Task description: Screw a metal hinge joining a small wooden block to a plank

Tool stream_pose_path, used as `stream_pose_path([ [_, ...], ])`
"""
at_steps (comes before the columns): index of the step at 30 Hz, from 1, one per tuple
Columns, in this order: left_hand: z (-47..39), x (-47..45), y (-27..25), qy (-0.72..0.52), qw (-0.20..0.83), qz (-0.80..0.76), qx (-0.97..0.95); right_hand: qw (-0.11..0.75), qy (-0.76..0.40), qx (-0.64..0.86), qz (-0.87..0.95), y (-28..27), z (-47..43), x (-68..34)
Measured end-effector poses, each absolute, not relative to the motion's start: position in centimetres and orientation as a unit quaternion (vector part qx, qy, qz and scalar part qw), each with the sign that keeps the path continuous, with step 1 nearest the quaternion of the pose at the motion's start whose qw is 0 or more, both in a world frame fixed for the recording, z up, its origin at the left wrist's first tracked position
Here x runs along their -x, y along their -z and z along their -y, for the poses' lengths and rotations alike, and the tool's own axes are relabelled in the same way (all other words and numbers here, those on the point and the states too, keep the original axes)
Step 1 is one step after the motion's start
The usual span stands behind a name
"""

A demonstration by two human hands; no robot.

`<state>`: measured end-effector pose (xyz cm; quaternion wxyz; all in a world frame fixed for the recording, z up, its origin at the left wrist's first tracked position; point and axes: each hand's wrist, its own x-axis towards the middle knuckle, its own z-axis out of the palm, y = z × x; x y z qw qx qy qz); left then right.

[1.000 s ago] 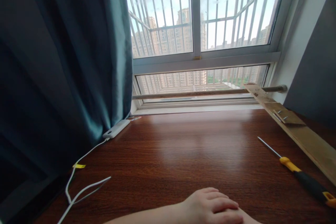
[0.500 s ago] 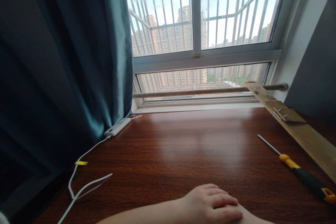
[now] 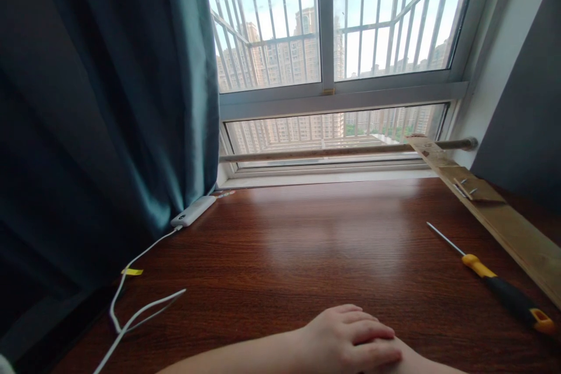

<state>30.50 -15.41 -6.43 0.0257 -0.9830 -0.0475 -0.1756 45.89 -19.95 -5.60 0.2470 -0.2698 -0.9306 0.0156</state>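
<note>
At the bottom of the head view, my left hand [image 3: 350, 336] lies across my right forearm [image 3: 418, 359]. Its fingers are laid over the arm, with no object in them. My right hand is hidden under the left one or below the frame edge. To the right of both arms, a screwdriver [image 3: 508, 295] with a yellow and black handle lies on the brown wood-grain table [image 3: 307, 245]. Beside it is a long tan strip [image 3: 521, 236], which looks like wood or cardboard. On a small flat piece [image 3: 484, 191] atop the strip are several screws or nails.
A white power bank or adapter [image 3: 193, 211] sits at the far left by the dark blue curtain [image 3: 175, 99]. From it a white cable [image 3: 144, 254] with a yellow tag runs forward. Behind the table are a pole [image 3: 315, 153] and a barred window [image 3: 326, 41].
The whole view has shifted very slightly to the left. My hands and the things on the table keep their places.
</note>
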Motion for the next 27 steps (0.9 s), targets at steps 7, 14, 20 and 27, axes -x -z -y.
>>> stream_pose_path([
  [7,15.6,-30.4,5.8,0.159,0.024,0.053,0.986,0.245,-0.033,0.262,0.933,5.3,19.8,-45.8],
  [14,15.8,-30.4,5.0,0.165,0.006,0.051,0.985,0.244,-0.042,0.261,0.933,5.1,19.9,-46.0],
  [20,15.9,-30.5,4.6,0.156,-0.008,0.053,0.986,0.241,-0.044,0.257,0.935,5.4,19.8,-45.9],
  [27,16.0,-30.6,4.5,0.173,-0.006,0.058,0.983,0.235,-0.043,0.253,0.937,5.8,19.8,-45.9],
])
